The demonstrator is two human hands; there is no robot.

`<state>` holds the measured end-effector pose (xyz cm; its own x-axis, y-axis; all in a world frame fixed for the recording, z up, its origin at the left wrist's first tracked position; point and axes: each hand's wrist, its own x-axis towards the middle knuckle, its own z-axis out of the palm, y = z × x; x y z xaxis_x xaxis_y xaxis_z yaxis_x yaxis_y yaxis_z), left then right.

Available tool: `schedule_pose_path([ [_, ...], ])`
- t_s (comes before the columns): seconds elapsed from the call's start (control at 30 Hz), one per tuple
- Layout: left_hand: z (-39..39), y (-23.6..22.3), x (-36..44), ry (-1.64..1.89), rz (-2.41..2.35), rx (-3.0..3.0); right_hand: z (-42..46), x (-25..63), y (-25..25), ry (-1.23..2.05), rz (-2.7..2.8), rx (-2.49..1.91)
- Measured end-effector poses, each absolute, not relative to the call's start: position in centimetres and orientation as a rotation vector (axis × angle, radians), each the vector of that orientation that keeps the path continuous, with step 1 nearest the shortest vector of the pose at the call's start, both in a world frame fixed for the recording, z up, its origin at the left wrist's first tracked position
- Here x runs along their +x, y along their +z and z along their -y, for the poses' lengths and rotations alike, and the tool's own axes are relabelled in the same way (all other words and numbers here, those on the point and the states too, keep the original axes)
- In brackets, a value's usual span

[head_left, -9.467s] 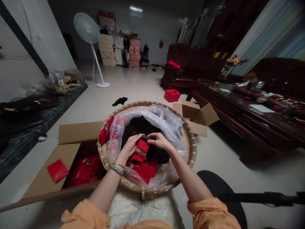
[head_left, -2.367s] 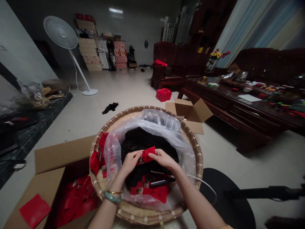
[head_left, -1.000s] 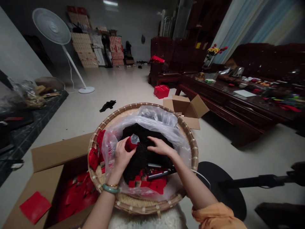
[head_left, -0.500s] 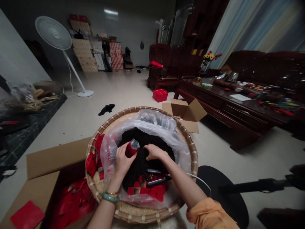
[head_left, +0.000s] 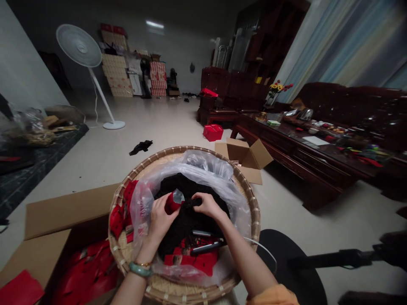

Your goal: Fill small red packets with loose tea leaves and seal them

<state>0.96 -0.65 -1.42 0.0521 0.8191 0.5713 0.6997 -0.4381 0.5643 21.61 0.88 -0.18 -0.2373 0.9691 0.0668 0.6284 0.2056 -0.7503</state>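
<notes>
My left hand (head_left: 161,216) is closed round a small red pouch (head_left: 172,202) with a silvery lining, its mouth open toward the right. Close beside that mouth, my right hand (head_left: 206,205) pinches a clump of dark tea-like leaves (head_left: 197,202). Below both hands lies a heap of the same loose dark leaves (head_left: 178,231) in a clear plastic bag (head_left: 140,203). A round woven bamboo basket (head_left: 256,212) holds the bag. Near my right forearm, two grey-and-black slim tools (head_left: 206,247) and several red pouches (head_left: 203,262) rest on the heap.
On the left, an open cardboard box (head_left: 47,250) holds many red pouches. Another open carton (head_left: 244,157) and a red box (head_left: 213,132) stand ahead. To the right are a dark wooden table (head_left: 286,144) and a black round base (head_left: 286,262). A white fan (head_left: 79,45) stands back left.
My right hand has come up from the heap with dark leaves between its fingers, near the pouch's mouth. My left hand still holds the pouch. The view has shifted slightly.
</notes>
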Motion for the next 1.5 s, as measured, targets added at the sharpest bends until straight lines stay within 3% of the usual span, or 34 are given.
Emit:
schedule_pose_path([
  [0.27,0.9,-1.2,2.2,1.311,-1.542,2.211,-0.4,23.7,4.7,0.846,1.776,-1.362],
  [0.57,1.6,-0.2,4.3,1.293,-1.56,2.262,0.7,20.9,9.3,0.486,2.12,-1.445],
  [1.23,1.5,-1.0,5.1,1.331,-1.719,2.101,1.3,18.8,8.2,0.438,2.149,-1.295],
  [1.5,1.3,-1.0,5.0,1.333,-1.739,2.123,1.2,20.1,6.8,0.613,1.734,-1.095],
])
